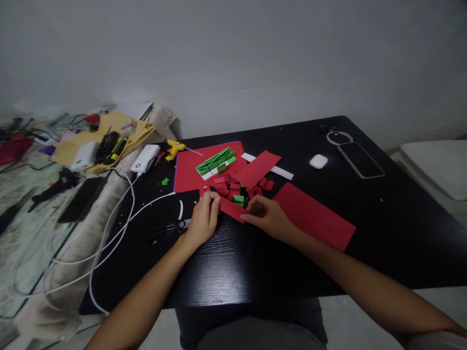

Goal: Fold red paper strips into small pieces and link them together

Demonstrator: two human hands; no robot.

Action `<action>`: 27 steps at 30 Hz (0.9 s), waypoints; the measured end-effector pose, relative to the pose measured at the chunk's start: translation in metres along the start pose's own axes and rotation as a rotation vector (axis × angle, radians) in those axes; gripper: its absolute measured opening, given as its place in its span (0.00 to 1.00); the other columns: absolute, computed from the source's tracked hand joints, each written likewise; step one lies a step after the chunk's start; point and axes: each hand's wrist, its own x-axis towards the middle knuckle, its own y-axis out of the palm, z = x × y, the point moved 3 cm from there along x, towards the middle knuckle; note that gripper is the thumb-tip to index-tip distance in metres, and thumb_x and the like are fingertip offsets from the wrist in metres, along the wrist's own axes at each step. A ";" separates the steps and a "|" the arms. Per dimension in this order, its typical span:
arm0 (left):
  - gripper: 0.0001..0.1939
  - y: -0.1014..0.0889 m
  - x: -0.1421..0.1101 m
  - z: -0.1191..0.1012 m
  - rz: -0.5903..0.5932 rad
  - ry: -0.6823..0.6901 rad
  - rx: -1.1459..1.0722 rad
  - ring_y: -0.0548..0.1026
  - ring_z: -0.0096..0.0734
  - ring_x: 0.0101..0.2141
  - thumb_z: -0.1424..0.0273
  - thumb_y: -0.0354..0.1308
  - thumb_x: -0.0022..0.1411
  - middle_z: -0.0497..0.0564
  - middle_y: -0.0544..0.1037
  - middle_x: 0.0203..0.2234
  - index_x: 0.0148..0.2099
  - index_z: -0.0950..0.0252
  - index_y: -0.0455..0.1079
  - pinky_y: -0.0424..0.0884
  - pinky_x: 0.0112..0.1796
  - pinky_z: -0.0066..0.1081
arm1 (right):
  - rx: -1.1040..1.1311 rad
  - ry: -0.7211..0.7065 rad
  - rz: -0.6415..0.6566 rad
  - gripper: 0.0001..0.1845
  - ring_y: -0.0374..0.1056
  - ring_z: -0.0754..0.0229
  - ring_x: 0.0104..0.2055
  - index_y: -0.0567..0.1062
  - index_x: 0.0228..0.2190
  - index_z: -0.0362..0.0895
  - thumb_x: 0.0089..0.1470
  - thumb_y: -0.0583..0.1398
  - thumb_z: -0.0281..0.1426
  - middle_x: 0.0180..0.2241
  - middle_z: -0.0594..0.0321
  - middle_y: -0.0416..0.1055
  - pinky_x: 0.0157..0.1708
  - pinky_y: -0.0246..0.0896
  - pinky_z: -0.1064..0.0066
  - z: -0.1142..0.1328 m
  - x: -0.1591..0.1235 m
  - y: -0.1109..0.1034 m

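Left hand (206, 217) pinching red strip (232, 210) at one end, right hand (269, 217) pinching other. Bunch of red bits (235, 188) just past both.

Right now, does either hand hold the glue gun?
No, left hand and right hand hold a red strip; the glue gun lies apart.

The one view looks from the person's own head, forward and down, upon the black rectangular wood-grained table (226, 272). It stands quite near: both bare forearms (146, 291) enter from the lower part, and the bare left hand (205, 216) and the bare right hand (269, 218) lie close to the middle. At the bottom edge the lap in dark cloth (255, 333) is seen from above, and the plain grey wall (233, 58) fills the top, facing the camera
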 end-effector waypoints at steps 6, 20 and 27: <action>0.07 -0.006 0.002 0.001 -0.036 0.061 0.081 0.71 0.31 0.32 0.69 0.45 0.73 0.50 0.71 0.33 0.43 0.63 0.62 0.65 0.35 0.32 | -0.111 -0.018 0.001 0.15 0.70 0.62 0.29 0.73 0.29 0.45 0.49 0.68 0.41 0.28 0.65 0.73 0.31 0.67 0.70 0.005 -0.002 -0.001; 0.06 -0.006 0.002 0.003 -0.095 0.034 0.013 0.68 0.29 0.28 0.68 0.46 0.73 0.48 0.68 0.28 0.42 0.62 0.62 0.65 0.33 0.31 | 0.083 0.014 -0.088 0.17 0.74 0.58 0.34 0.76 0.30 0.45 0.44 0.72 0.41 0.31 0.62 0.77 0.39 0.70 0.65 0.007 0.003 -0.004; 0.07 -0.007 0.002 0.003 -0.130 0.000 -0.002 0.68 0.29 0.28 0.66 0.46 0.73 0.47 0.68 0.27 0.41 0.62 0.62 0.65 0.33 0.31 | 0.102 -0.009 -0.164 0.20 0.77 0.56 0.35 0.74 0.32 0.46 0.41 0.73 0.40 0.31 0.62 0.79 0.40 0.71 0.63 0.007 0.002 -0.006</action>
